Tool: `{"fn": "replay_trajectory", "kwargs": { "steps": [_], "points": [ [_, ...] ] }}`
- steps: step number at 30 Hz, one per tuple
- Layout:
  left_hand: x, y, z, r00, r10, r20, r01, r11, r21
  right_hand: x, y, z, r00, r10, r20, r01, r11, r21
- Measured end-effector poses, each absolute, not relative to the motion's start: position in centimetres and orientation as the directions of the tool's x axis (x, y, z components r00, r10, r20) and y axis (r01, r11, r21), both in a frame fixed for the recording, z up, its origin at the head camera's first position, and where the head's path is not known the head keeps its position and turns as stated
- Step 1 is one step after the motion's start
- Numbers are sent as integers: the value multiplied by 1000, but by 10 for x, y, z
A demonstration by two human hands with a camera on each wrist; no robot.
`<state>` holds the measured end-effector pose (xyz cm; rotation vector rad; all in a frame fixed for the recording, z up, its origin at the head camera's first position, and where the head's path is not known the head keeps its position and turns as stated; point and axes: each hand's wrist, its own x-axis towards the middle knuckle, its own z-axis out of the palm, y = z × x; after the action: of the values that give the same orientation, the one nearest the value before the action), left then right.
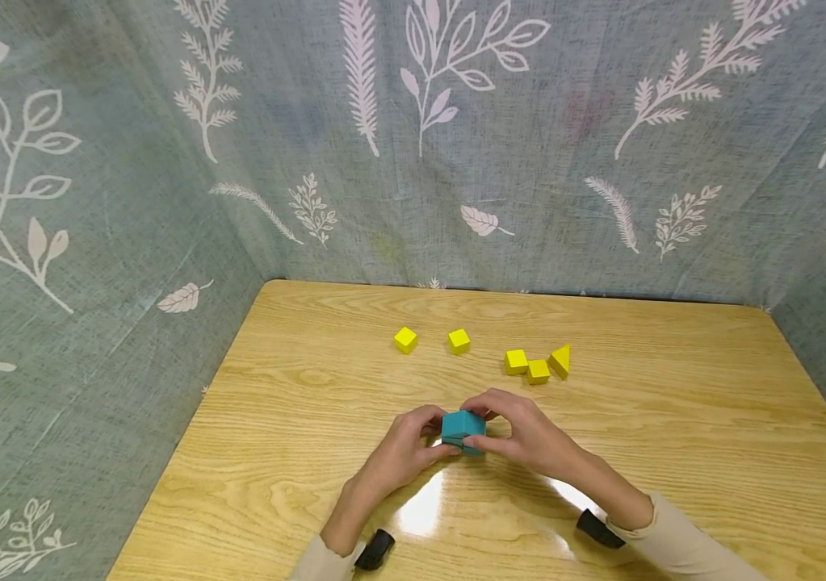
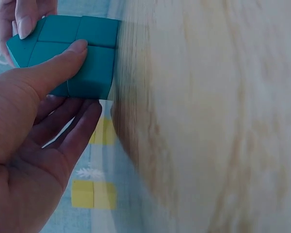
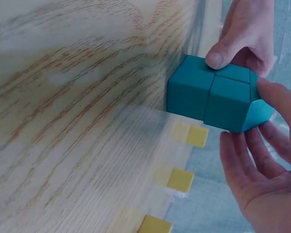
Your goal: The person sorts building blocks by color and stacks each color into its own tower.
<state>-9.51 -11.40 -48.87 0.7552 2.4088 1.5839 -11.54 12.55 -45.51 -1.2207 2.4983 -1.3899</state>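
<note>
A small stack of teal blocks (image 1: 462, 425) stands on the table between both hands. Square-faced blocks (image 2: 94, 73) form its lower part, and a wedge-shaped block (image 3: 258, 115) caps it. My left hand (image 1: 407, 446) grips the stack from the left; its thumb presses the near face where the lower blocks meet, as the left wrist view shows. From the right, my right hand (image 1: 529, 436) holds the upper part, thumb at the near side by the wedge-shaped block and fingers round the far side. Thin seams show between the teal blocks.
Beyond the hands lie several yellow cubes (image 1: 459, 341), two of them close together, with a yellow triangular block (image 1: 561, 361) just right of that pair. Patterned grey-green cloth (image 1: 398, 202) hangs along the back and sides of the wooden table (image 1: 274, 420).
</note>
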Motion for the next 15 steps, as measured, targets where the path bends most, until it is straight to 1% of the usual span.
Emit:
{"fn": "replay_trajectory", "kwargs": {
  "steps": [8,11,15],
  "points": [
    [-94,-114,-489,-836,523,164,371,319,872,-115,125,-457,-686,-646,336,-616,270,-740],
    [-93,-114,-486,-840,519,158,371,338,865,-115,126,-457,-684,-641,349,-624,266,-735],
    [-92,-113,-476,-857,498,136,368,405,837,-113,128,-455,-697,-624,354,-618,270,-739]
  ]
}}
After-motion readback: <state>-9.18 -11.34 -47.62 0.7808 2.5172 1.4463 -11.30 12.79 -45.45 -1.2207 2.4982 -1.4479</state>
